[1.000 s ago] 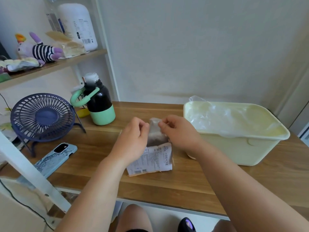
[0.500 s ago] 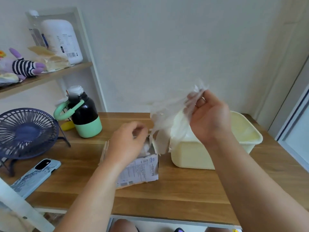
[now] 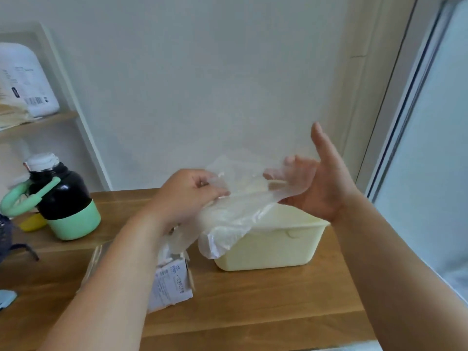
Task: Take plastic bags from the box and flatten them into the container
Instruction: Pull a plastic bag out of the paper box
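Plastic bag [image 3: 235, 209] is hanging in the air over the near left corner of the container [image 3: 278, 247], stretched between both hands. From my remote seat I am reading it as thin, clear and crumpled. Its loose lower end is drooping over the container's rim and down its front wall. The left hand [image 3: 187, 196] is pinching the bag's left edge, with the fingers curled in and the knuckles facing me. The right hand [image 3: 316, 188] is holding its palm toward the left with the thumb pointing up. Its fingers [image 3: 291, 173] are showing spread through the film, and I cannot tell whether they are inside the bag or just behind it. The container, a pale yellow tub, is sitting on the wooden table [image 3: 253, 312] toward its right side. The box [image 3: 172, 282] is standing just left of the container, partly under the left forearm. It is white with printed labels, and more clear film is poking out of its top. A black bottle [image 3: 63, 198] with a mint green base and handle is standing at the table's back left, and a small yellow object [image 3: 33, 221] is lying beside it. A plain white wall [image 3: 202, 84] is running behind the table. A wooden shelf [image 3: 38, 122] at the left is carrying a white jug [image 3: 25, 79]. A pale window frame [image 3: 405, 97] is rising at the right.
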{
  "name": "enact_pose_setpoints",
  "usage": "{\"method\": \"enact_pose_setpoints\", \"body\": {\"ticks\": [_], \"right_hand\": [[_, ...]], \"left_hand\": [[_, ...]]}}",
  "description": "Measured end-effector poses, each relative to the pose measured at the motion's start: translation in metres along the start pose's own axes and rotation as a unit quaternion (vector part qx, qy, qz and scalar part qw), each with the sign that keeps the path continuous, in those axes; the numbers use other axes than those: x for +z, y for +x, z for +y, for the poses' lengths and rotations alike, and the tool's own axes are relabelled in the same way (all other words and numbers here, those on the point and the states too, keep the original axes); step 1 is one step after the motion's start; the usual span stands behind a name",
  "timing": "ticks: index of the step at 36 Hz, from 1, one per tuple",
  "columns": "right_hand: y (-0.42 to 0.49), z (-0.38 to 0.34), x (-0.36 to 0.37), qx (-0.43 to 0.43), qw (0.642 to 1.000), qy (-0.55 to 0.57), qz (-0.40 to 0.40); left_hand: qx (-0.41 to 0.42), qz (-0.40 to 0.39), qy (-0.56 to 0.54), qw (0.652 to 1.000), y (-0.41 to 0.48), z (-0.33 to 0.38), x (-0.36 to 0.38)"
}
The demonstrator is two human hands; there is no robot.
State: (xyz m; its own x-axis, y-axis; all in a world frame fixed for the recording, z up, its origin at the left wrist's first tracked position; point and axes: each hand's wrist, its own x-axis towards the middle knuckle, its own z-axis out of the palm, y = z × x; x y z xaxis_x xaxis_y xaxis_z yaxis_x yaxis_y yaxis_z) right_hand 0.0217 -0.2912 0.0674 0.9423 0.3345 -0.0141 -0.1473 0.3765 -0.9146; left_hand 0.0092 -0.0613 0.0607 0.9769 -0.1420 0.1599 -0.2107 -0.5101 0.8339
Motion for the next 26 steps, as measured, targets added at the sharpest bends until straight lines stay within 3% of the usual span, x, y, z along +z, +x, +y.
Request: {"method": "enact_pose_setpoints", "body": {"ticks": [4, 7, 12, 15, 18, 21, 23, 26], "right_hand": [[0.000, -0.008, -0.007, 0.043, 0.979, -0.173, 0.097], [-0.001, -0.008, -0.011, 0.019, 0.949, -0.297, 0.101], [0.005, -0.004, -0.016, 0.013, 0.920, -0.366, 0.140], [0.016, -0.002, -0.023, 0.018, 0.925, -0.326, 0.196], [0.028, 0.003, -0.037, 0.010, 0.885, -0.386, 0.260], [0.036, 0.009, -0.046, 0.019, 0.831, -0.489, 0.265], [0.040, 0.012, -0.050, 0.030, 0.793, -0.552, 0.255], [0.042, 0.017, -0.051, 0.022, 0.744, -0.626, 0.234]], "left_hand": [[0.017, -0.060, 0.083, 0.995, 0.021, 0.008, -0.002], [0.003, -0.086, 0.136, 0.987, 0.039, 0.010, 0.000], [-0.016, -0.080, 0.198, 0.977, 0.062, 0.008, 0.008], [-0.019, -0.011, 0.244, 0.970, 0.075, 0.000, 0.013], [-0.024, 0.119, 0.337, 0.934, 0.070, 0.000, 0.020], [0.166, 0.233, 0.256, 0.923, 0.057, 0.003, 0.028], [0.245, 0.169, 0.227, 0.927, 0.053, 0.001, 0.035], [0.142, -0.067, 0.288, 0.945, 0.052, -0.006, 0.043]]}}
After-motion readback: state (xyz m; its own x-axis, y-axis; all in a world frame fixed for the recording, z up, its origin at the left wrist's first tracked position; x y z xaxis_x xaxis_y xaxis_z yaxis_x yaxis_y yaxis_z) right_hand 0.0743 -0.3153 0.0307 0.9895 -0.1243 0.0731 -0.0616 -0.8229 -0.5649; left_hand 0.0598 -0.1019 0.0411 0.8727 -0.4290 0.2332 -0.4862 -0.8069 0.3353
